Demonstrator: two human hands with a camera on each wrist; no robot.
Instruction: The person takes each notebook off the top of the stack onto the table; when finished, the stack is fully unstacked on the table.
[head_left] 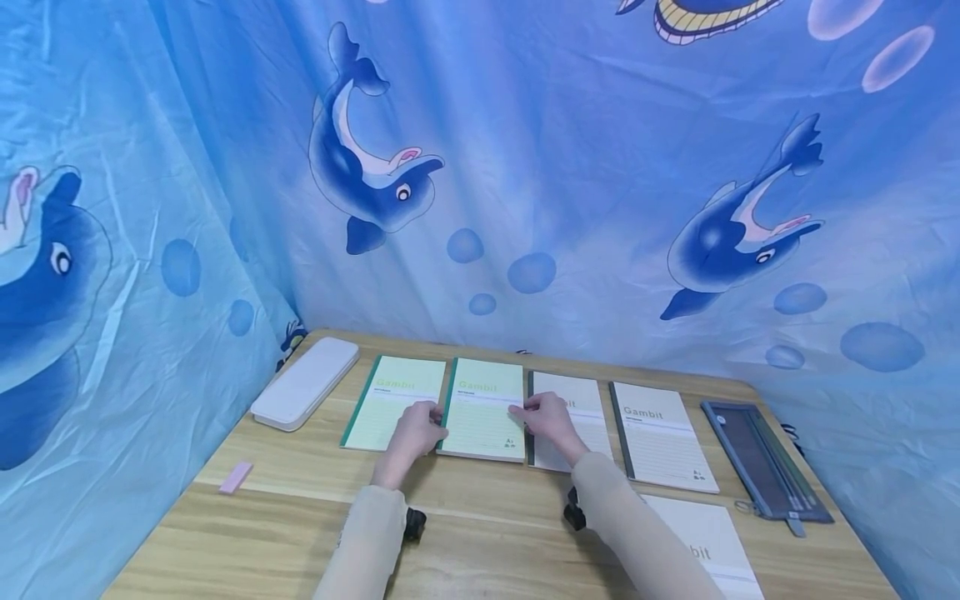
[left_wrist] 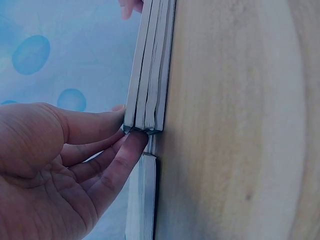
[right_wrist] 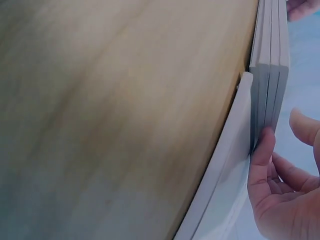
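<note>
Head view, item: stack of green notebooks (head_left: 483,408), second in a row on the wooden table (head_left: 480,525). We are pinching it at both side edges, left hand (head_left: 417,430) and right hand (head_left: 549,419), fingers (left_wrist: 131,147) curling under the stack's lower edge. We are judging that squaring needs even, light pressure from both sides, keeping clear of the neighbouring beige notebook (head_left: 572,421).
</note>
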